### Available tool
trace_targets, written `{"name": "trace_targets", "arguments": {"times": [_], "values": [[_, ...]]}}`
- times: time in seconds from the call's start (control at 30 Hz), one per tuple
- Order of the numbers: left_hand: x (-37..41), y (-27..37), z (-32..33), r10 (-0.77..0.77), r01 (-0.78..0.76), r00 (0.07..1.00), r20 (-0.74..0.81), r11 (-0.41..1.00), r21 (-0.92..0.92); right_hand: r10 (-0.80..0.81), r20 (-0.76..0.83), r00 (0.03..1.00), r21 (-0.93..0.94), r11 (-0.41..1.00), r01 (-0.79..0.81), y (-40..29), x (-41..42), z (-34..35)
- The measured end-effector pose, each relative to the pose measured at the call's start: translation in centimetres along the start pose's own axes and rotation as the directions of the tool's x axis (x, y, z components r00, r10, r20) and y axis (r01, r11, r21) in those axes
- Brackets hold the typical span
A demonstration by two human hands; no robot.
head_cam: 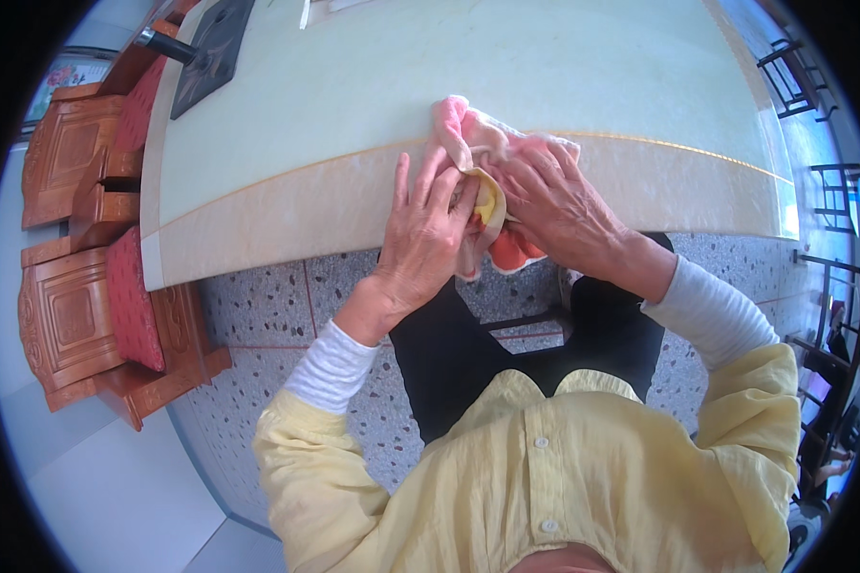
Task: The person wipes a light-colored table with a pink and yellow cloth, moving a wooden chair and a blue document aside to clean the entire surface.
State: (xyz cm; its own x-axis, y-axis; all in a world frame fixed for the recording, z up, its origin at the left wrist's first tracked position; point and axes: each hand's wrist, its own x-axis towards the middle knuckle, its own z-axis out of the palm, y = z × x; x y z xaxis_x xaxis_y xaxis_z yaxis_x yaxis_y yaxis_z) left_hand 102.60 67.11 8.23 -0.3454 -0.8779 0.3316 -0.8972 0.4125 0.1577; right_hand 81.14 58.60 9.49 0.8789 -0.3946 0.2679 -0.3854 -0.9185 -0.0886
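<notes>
A crumpled cloth (487,136), pink and white with yellow and orange-red parts, lies bunched at the near edge of the table (401,86). Part of it hangs over that edge above my lap. My left hand (426,233) grips the yellow-lined fold at the cloth's left side, its fingers spread. Against the right side presses my right hand (562,204), fingers curled over the pink fabric. Some of the cloth is hidden beneath both hands.
A dark tray-like panel (211,57) with a black handle sits at the table's far left corner. Carved wooden chairs (72,308) with red cushions stand left. Dark-framed stools (835,197) line the right side. Speckled floor (272,308) shows below.
</notes>
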Motion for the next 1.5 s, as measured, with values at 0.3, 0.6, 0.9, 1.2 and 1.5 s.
{"name": "trace_targets", "arguments": {"times": [0.3,0.6,0.9,1.2,1.5], "values": [[10.8,-10.6,5.4,-0.004,0.001,0.996,-0.084,1.0,-0.026,-0.003,-0.107,0.994,0.025,1.0,0.006,12.3,9.1,7.2],[20.1,-18.7,8.9,-0.033,0.039,0.982,-0.185,0.999,0.029,0.019,-0.268,0.963,0.113,0.993,0.012,20.8,18.5,10.2],[16.4,-14.1,7.6,-0.163,0.168,0.985,-0.056,0.981,0.102,0.104,-0.347,0.932,0.075,0.994,-0.083,17.3,14.5,11.5],[4.2,0.6,3.3,0.008,-0.013,0.997,-0.076,0.998,-0.056,0.109,-0.021,0.994,0.045,0.993,-0.108,3.3,-1.6,2.1],[2.5,-1.8,3.3,0.041,-0.04,0.998,-0.042,0.999,0.034,0.074,0.026,0.997,0.154,0.985,-0.077,3.1,0.9,2.1]]}}
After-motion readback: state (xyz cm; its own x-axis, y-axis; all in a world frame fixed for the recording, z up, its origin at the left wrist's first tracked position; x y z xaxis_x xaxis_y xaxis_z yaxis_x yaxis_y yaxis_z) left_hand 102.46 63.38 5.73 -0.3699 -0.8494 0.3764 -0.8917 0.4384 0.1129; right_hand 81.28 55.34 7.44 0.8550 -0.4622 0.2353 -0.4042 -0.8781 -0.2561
